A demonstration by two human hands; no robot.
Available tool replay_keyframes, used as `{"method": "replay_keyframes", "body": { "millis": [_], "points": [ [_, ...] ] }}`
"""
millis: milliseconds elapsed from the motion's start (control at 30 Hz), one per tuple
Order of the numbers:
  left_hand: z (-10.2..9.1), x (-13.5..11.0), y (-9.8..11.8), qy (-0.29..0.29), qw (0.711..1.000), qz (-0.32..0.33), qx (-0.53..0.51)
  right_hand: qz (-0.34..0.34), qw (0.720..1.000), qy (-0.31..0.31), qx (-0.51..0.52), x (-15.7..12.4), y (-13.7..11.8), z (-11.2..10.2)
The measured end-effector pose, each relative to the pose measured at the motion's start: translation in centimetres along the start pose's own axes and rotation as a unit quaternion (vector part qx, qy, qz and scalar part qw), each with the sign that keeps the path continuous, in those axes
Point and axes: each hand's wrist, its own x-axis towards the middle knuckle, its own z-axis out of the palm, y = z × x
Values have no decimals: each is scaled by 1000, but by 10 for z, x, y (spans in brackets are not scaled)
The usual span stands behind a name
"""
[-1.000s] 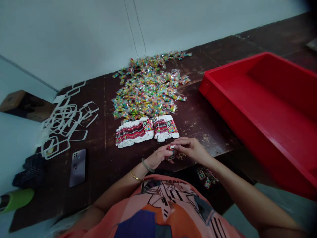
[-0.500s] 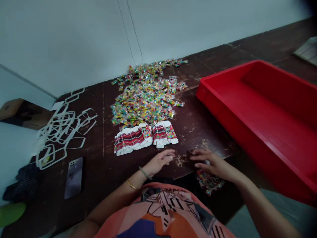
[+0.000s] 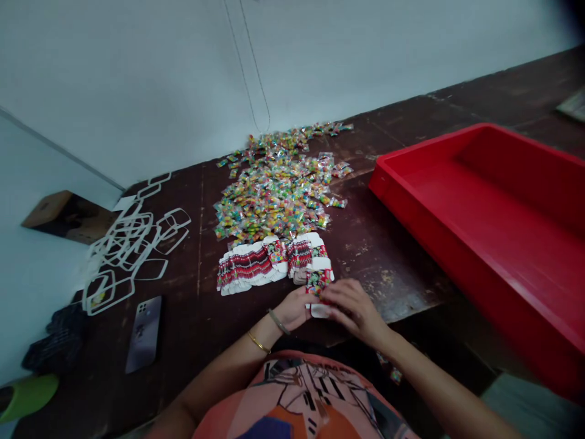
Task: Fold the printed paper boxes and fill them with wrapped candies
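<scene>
Between my two hands is a small red printed candy carton [image 3: 317,280] with white flaps, held near the table's front edge. My left hand [image 3: 294,310] has its fingers closed on the carton's left side. On its right side, the fingers of my right hand [image 3: 357,310] grip it from above. Just beyond lie two fanned rows of flat cartons, a longer left row [image 3: 249,267] and a shorter right row [image 3: 301,251]. Behind them spreads a heap of small clear candy packets [image 3: 274,192]. Some packets [image 3: 393,373] show under my right forearm, below the table edge.
A large red tray [image 3: 425,219] stands at the right. On the left are loose white bands [image 3: 132,244], a phone [image 3: 144,334], a cardboard box [image 3: 68,216], a dark bundle [image 3: 57,338] and a green object [image 3: 31,396]. A looped chain [image 3: 253,79] hangs against the wall.
My right hand has moved left to meet my left hand. A carton, before lying on the right row or near it, is now between them. The view has shifted slightly.
</scene>
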Motion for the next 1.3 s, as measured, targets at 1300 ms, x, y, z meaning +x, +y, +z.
{"method": "replay_keyframes", "body": {
  "millis": [1300],
  "points": [
    [9,-58,-26,-19,969,-112,218,428,732,-128,515,-19,-33,22]
  ]
}}
